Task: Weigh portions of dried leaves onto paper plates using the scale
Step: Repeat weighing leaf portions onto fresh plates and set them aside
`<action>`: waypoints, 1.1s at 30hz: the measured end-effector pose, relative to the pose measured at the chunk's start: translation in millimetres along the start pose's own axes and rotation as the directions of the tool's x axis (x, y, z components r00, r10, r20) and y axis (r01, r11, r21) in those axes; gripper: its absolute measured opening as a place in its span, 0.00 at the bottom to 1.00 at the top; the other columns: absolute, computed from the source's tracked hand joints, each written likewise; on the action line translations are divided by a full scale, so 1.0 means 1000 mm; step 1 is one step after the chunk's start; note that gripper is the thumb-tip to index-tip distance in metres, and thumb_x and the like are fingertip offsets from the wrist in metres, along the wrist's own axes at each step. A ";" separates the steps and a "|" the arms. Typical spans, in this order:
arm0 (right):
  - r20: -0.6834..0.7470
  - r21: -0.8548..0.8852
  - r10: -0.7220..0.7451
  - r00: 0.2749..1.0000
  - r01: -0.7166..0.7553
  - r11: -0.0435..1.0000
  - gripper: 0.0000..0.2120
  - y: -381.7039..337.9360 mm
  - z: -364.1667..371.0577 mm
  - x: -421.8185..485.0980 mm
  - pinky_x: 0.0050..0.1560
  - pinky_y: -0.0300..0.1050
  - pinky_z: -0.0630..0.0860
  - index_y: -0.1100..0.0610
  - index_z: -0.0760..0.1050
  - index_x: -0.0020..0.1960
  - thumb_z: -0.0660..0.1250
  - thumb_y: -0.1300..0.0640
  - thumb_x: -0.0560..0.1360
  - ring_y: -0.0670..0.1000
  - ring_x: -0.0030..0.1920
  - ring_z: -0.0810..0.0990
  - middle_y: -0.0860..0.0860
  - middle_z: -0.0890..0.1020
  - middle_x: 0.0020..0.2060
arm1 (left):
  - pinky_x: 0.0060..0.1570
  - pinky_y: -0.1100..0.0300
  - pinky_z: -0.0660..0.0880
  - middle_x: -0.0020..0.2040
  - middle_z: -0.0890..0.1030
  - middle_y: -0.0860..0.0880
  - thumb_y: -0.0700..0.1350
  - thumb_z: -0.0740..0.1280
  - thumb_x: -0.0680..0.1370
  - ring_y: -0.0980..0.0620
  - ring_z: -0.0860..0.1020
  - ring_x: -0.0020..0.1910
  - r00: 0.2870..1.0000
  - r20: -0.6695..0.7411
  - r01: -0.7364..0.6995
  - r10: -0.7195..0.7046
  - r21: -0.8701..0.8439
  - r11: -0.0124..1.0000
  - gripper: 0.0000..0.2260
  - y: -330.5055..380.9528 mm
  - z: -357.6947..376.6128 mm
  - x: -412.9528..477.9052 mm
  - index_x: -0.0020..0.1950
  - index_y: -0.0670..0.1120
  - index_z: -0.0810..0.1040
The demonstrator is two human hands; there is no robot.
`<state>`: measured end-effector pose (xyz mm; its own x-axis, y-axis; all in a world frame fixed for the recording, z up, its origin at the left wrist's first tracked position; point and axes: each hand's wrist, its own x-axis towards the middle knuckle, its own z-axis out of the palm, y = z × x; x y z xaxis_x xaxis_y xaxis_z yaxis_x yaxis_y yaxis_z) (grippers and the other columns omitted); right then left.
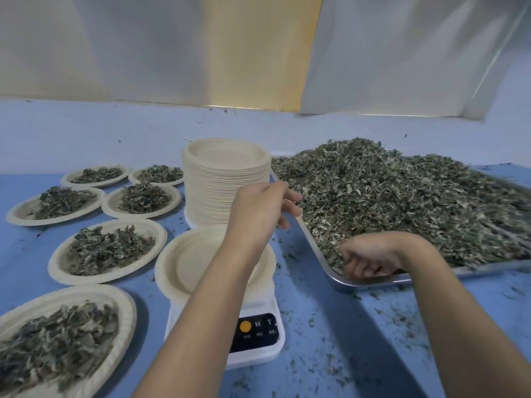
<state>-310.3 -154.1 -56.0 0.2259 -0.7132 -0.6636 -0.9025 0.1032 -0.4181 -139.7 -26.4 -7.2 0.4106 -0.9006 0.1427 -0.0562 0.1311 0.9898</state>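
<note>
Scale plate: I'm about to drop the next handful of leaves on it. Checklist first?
1. Paper plate seated on scale: ok.
2. Plate bare of leaves: ok.
3. Readout zeroed: cannot tell, left forearm covers display.
4. Right hand in dried leaves at tray's near corner: ok.
5. Handful gathered: cannot tell, curled fingers hide it.
6. Space above plate free: not ok, left forearm crosses it.

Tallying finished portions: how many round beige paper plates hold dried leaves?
6 plates, left of the white scale: two at back, two mid-row, one beside it, one nearest. Others may lie off-frame.
</note>
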 end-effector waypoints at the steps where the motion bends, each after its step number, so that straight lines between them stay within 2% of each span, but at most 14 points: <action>1: 0.019 -0.009 -0.009 1.000 0.009 1.000 0.17 -0.001 0.001 0.003 0.26 0.35 0.63 0.58 0.77 0.32 0.55 0.56 0.74 0.46 0.23 0.66 0.48 0.76 0.24 | 0.20 0.71 0.64 0.26 0.80 0.50 0.42 0.60 0.78 0.57 0.70 0.19 1.000 0.000 0.000 0.000 -0.003 1.000 0.14 0.000 0.002 0.001 0.37 0.43 0.82; 3: -0.022 0.037 -0.092 0.996 0.092 0.995 0.14 -0.008 0.002 0.012 0.28 0.34 0.70 0.58 0.78 0.36 0.57 0.57 0.75 0.46 0.24 0.73 0.49 0.80 0.26 | 0.20 0.71 0.64 0.26 0.80 0.50 0.42 0.61 0.78 0.57 0.70 0.19 1.000 -0.001 0.000 0.000 -0.011 1.000 0.14 -0.001 0.003 0.002 0.36 0.43 0.82; 5: -0.150 0.163 -0.183 0.972 0.207 0.965 0.10 -0.018 0.001 0.024 0.32 0.37 0.76 0.59 0.78 0.40 0.60 0.59 0.76 0.47 0.29 0.78 0.50 0.81 0.28 | 0.20 0.71 0.64 0.26 0.79 0.50 0.42 0.61 0.78 0.57 0.70 0.19 1.000 -0.002 0.004 -0.004 -0.032 0.999 0.14 -0.001 0.002 0.002 0.36 0.43 0.82; 10: -0.431 0.311 -0.246 0.868 0.399 0.863 0.09 -0.035 0.008 0.054 0.24 0.35 0.71 0.63 0.77 0.39 0.61 0.66 0.75 0.50 0.27 0.72 0.55 0.76 0.29 | 0.20 0.71 0.65 0.26 0.79 0.49 0.40 0.61 0.77 0.58 0.70 0.19 1.000 -0.013 0.019 -0.020 -0.089 0.996 0.13 0.002 -0.003 -0.001 0.37 0.42 0.82; 12: -0.526 0.254 -0.262 0.809 0.443 0.860 0.12 -0.032 0.011 0.055 0.25 0.37 0.70 0.62 0.79 0.33 0.61 0.68 0.72 0.50 0.25 0.74 0.54 0.78 0.26 | 0.20 0.71 0.65 0.25 0.79 0.49 0.40 0.60 0.77 0.58 0.70 0.19 1.000 -0.021 0.016 -0.018 -0.085 0.996 0.14 0.002 -0.005 -0.002 0.36 0.42 0.82; 15: -0.688 0.040 -0.333 0.645 0.491 0.870 0.14 -0.027 0.013 0.048 0.26 0.41 0.71 0.58 0.79 0.27 0.60 0.64 0.68 0.53 0.26 0.77 0.54 0.79 0.23 | 0.21 0.70 0.65 0.26 0.80 0.50 0.41 0.60 0.77 0.57 0.69 0.19 1.000 -0.025 0.016 -0.018 -0.067 0.998 0.14 0.001 -0.006 -0.002 0.36 0.43 0.82; 17: -0.786 -0.108 -0.362 0.501 0.465 0.879 0.11 -0.027 0.015 0.046 0.32 0.46 0.72 0.58 0.77 0.31 0.60 0.61 0.70 0.59 0.34 0.77 0.54 0.80 0.29 | 0.21 0.70 0.65 0.27 0.80 0.50 0.41 0.60 0.77 0.57 0.69 0.20 1.000 -0.027 0.012 -0.013 -0.060 0.998 0.14 0.000 -0.005 -0.002 0.36 0.44 0.82; 19: -0.808 -0.263 -0.439 0.394 0.426 0.866 0.09 -0.030 0.016 0.050 0.40 0.46 0.70 0.54 0.76 0.40 0.59 0.57 0.75 0.56 0.42 0.76 0.53 0.80 0.41 | 0.21 0.71 0.65 0.26 0.79 0.50 0.40 0.60 0.77 0.57 0.69 0.19 0.999 -0.036 0.001 -0.003 -0.071 0.997 0.14 0.000 -0.003 -0.002 0.36 0.43 0.82; 21: -0.691 -0.434 -0.588 0.421 0.409 0.803 0.14 -0.035 0.018 0.060 0.56 0.49 0.71 0.55 0.74 0.61 0.56 0.55 0.80 0.55 0.59 0.73 0.53 0.74 0.62 | 0.21 0.71 0.65 0.25 0.79 0.50 0.40 0.60 0.77 0.58 0.69 0.19 0.999 -0.053 -0.018 0.014 -0.078 0.997 0.14 -0.001 -0.001 -0.003 0.36 0.43 0.81; 23: -0.530 -0.571 -0.692 0.490 0.397 0.719 0.20 -0.037 0.018 0.070 0.71 0.52 0.61 0.53 0.62 0.75 0.51 0.54 0.83 0.55 0.74 0.59 0.52 0.60 0.75 | 0.21 0.71 0.65 0.25 0.79 0.50 0.40 0.60 0.77 0.57 0.69 0.19 0.997 -0.071 -0.034 0.028 -0.082 0.996 0.14 -0.001 0.001 -0.003 0.36 0.43 0.82; 25: -0.439 -0.612 -0.682 0.585 0.362 0.704 0.22 -0.037 0.017 0.079 0.75 0.53 0.52 0.49 0.53 0.78 0.47 0.53 0.84 0.52 0.77 0.49 0.50 0.50 0.78 | 0.21 0.71 0.65 0.25 0.79 0.50 0.40 0.60 0.77 0.57 0.69 0.19 0.996 -0.086 -0.041 0.034 -0.086 0.995 0.14 -0.002 0.001 -0.003 0.36 0.43 0.82; 28: -0.370 -0.635 -0.593 0.716 0.271 0.723 0.23 -0.032 0.014 0.087 0.75 0.54 0.47 0.47 0.46 0.78 0.45 0.51 0.84 0.51 0.78 0.44 0.48 0.46 0.78 | 0.21 0.71 0.65 0.24 0.78 0.50 0.40 0.60 0.77 0.57 0.69 0.19 0.995 -0.095 -0.045 0.036 -0.099 0.994 0.14 -0.002 0.001 -0.002 0.36 0.42 0.81; 30: -0.367 -0.623 -0.568 0.737 0.258 0.738 0.23 -0.034 0.015 0.086 0.74 0.55 0.46 0.46 0.48 0.78 0.45 0.49 0.84 0.51 0.77 0.45 0.47 0.49 0.78 | 0.21 0.71 0.64 0.24 0.78 0.51 0.40 0.60 0.77 0.58 0.68 0.19 0.994 -0.098 -0.052 0.043 -0.100 0.994 0.14 -0.001 0.000 -0.002 0.36 0.42 0.81; 33: -0.391 -0.585 -0.559 0.731 0.271 0.764 0.20 -0.038 0.016 0.081 0.71 0.59 0.54 0.50 0.59 0.75 0.47 0.50 0.84 0.54 0.75 0.55 0.50 0.62 0.75 | 0.20 0.71 0.64 0.23 0.77 0.51 0.40 0.60 0.77 0.59 0.69 0.19 0.991 -0.114 -0.085 0.076 -0.073 0.994 0.14 -0.001 -0.001 -0.001 0.35 0.43 0.81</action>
<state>-252.1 -204.9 -104.4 0.5265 -0.8501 -0.0088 -0.8428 -0.5206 -0.1365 -139.0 -25.3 -7.9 0.5065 -0.8347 0.2162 -0.0244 0.2368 0.9713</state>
